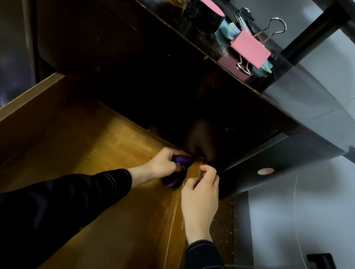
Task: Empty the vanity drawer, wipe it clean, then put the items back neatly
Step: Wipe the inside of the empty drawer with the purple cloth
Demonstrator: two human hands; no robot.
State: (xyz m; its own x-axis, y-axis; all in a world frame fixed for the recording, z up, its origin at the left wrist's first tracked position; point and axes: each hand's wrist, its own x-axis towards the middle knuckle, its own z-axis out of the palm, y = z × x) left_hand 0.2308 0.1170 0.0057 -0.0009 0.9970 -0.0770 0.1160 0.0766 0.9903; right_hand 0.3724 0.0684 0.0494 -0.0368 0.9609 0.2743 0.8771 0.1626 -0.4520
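Drawer (81,156) stands open (wood inside). Left hand (164,161) clutches a purple cloth (174,179) at its 2 o'clock corner. Right hand (200,194) grips the drawer's side.

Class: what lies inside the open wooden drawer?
A purple cloth, gripped by the left hand at the far right corner. The back part of the drawer, under the vanity top, is too dark to see.

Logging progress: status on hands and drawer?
Left hand grips cloth at far right corner of drawer. Right hand grips drawer side wall. Visible floor bare; binder clip, tape roll on vanity top. Nothing blocking.
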